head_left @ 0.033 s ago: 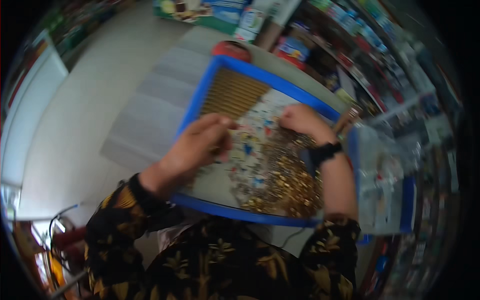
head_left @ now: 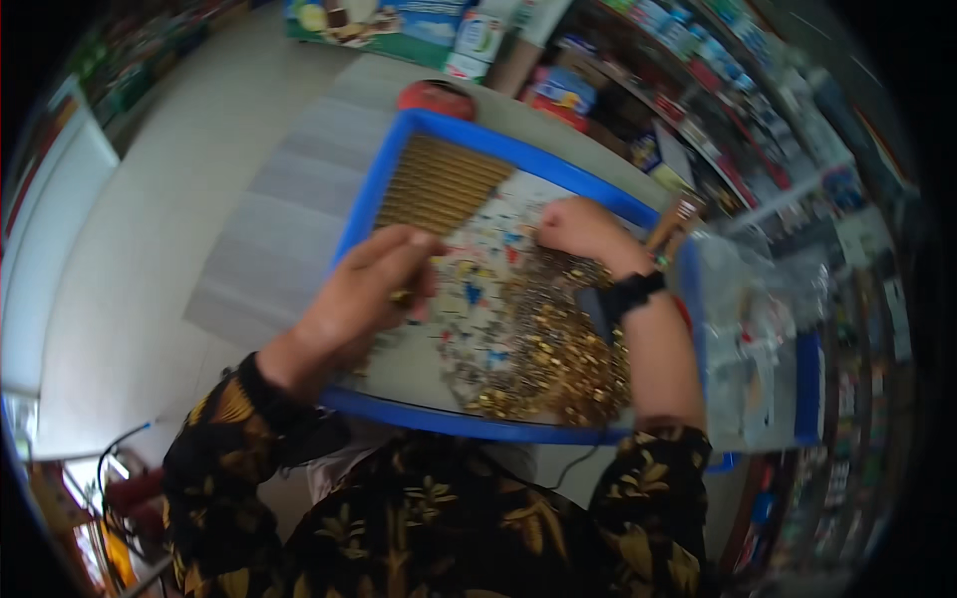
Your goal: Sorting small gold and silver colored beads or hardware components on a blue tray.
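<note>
A blue-rimmed tray [head_left: 478, 426] lies in front of me. Small gold-coloured metal pieces [head_left: 578, 369] are heaped in its near right part, mixed with thin silvery ones. Neat ridged rows of gold pieces [head_left: 444, 184] fill the far left corner. Small blue, red and yellow bits [head_left: 472, 292] are strewn across the white middle. My left hand [head_left: 379, 279], with a gold ring, is closed in a pinch just below the rows. My right hand [head_left: 583, 234], a dark band on its wrist, is closed at the heap's far edge. What either hand's fingers hold is blurred.
A clear plastic bag [head_left: 763, 309] lies over a blue-edged container to the right. A wooden-handled thing [head_left: 676, 221] rests by the tray's far right corner. Beyond the tray are a red round object [head_left: 436, 98] and cartons [head_left: 477, 42]. Stocked shelves [head_left: 698, 70] line the right.
The whole view has shifted slightly, so tray and hands appear a little further left. Both hands stay closed and hardly move relative to the tray.
</note>
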`<state>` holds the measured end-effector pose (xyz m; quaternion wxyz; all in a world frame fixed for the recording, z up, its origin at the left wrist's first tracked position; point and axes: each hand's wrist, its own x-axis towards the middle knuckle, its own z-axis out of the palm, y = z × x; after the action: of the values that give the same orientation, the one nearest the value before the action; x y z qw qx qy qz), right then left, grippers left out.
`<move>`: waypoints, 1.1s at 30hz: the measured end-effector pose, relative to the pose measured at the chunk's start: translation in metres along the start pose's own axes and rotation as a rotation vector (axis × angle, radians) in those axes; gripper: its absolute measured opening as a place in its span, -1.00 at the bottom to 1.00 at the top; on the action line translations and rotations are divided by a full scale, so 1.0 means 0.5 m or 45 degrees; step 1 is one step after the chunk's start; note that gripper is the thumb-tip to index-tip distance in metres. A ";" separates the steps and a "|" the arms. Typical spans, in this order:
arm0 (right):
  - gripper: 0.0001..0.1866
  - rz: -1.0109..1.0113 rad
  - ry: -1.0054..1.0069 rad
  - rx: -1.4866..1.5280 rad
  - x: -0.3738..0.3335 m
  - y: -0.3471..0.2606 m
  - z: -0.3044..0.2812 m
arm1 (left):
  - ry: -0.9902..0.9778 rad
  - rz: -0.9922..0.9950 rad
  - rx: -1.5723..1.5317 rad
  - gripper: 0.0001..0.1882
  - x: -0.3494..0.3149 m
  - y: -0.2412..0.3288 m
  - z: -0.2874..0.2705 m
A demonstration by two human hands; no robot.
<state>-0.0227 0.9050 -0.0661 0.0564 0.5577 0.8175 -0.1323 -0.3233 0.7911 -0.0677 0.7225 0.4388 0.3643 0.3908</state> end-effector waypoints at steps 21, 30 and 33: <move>-0.70 0.328 1.068 1.227 -0.297 0.174 -0.085 | 0.033 0.062 0.125 -0.69 -0.002 0.008 0.040; -0.60 0.647 1.072 1.156 -0.311 0.300 -0.021 | 0.149 0.016 0.183 -0.70 0.010 0.005 0.059; -0.50 0.649 1.052 1.394 -0.298 0.299 -0.013 | 0.119 0.008 0.187 -0.71 0.012 0.003 0.055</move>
<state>0.1715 0.8245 -0.0473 -0.5143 0.6834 0.4335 -0.2836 -0.2970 0.7871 -0.0579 0.6692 0.4731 0.4240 0.3855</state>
